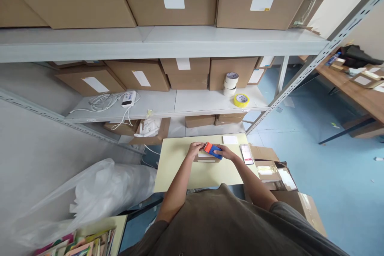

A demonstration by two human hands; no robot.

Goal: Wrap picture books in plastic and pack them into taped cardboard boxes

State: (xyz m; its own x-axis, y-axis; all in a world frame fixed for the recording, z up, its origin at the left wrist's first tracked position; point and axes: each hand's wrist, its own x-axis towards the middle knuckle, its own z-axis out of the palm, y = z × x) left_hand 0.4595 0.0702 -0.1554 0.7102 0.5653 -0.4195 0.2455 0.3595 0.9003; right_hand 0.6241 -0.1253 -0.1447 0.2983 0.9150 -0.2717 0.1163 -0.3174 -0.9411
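An orange and blue tape dispenser (211, 149) is in my right hand (225, 152), whose fingers wrap its blue end. At the orange end, my left hand (196, 149) has its fingers pinched together; whatever they grip is too small to make out. Just beneath the dispenser lies a small cardboard box (207, 159) with white labels, resting on a pale yellow table (175, 168). Close by on the tabletop are a white card or paper stack (229, 139) and, to the right, a phone (247, 154) with its screen lit.
Ahead, a metal shelf (162, 44) holds large cartons, white tape rolls (230, 84), a yellow tape roll (241, 100) and a power strip (129, 99) with cables. Open cartons (267, 170) stand right of the table. A plastic bag (111, 188) bulges at left, above books (90, 246).
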